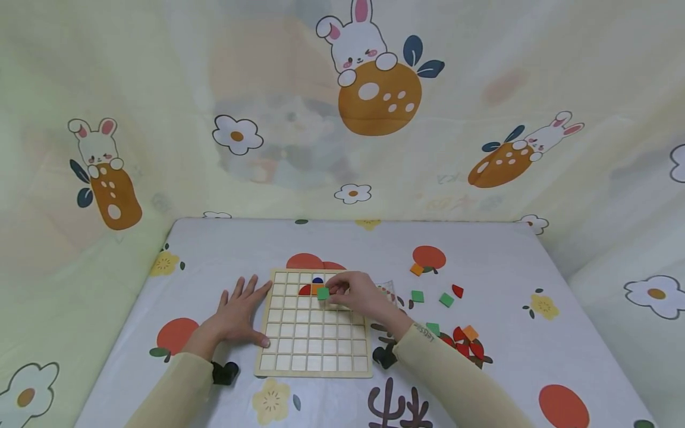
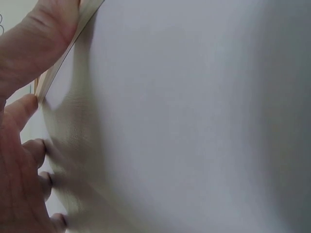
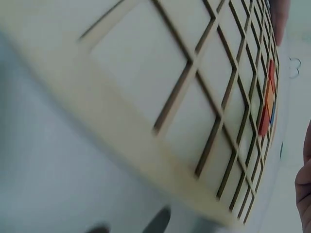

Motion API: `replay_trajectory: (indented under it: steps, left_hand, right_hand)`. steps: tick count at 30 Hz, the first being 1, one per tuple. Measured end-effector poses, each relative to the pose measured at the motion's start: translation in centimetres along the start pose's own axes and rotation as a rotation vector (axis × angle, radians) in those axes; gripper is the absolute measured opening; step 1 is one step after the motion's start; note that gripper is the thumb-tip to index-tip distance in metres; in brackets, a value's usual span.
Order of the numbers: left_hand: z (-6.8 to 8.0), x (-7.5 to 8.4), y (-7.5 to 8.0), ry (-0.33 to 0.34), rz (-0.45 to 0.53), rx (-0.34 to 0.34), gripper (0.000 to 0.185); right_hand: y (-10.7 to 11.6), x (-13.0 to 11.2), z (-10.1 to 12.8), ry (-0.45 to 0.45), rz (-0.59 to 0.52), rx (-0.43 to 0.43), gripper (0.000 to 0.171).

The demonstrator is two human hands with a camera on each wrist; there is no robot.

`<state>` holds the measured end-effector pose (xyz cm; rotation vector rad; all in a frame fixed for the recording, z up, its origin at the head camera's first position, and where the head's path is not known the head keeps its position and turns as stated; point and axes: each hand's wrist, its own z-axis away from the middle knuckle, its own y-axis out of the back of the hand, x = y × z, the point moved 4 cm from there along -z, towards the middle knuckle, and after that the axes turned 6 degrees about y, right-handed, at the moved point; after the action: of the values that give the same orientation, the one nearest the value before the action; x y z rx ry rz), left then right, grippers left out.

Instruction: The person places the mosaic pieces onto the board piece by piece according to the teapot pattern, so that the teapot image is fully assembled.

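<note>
Sleeves (image 1: pixel 173 383) nearest me, bottom of frame. Left hand (image 1: pixel 235 318), lower left: fingers spread, thumb touching grid's (image 1: pixel 313 375) left edge. Grid, lower centre: red, orange, blue pieces (image 1: pixel 317 288) in upper cells. Right hand (image 1: pixel 361 296), below centre: fingers pinching green square (image 1: pixel 323 293) over grid. Loose pieces (image 1: pixel 417 296), lower right.

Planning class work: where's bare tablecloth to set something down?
Free tablecloth: between the left hand and left edge; between the red wedges and right edge. Crowded: right of the wooden grid board, among green squares, orange squares and wedges.
</note>
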<state>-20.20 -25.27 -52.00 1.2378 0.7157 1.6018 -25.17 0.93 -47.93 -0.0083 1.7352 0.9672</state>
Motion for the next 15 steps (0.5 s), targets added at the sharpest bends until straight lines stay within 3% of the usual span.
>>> replay_trajectory:
  steps: [9,15]
  left_hand:
    - [0.2,0.2,0.3,-0.006,-0.003,0.006,0.127]
    - [0.1,0.1,0.1,-0.008,-0.007,0.002,0.128]
  right_hand:
    - [-3.0,0.1,-1.5,-0.053,0.081,-0.071,0.018]
    - [-3.9,-0.5,-1.9,-0.073,0.151,-0.060,0.019]
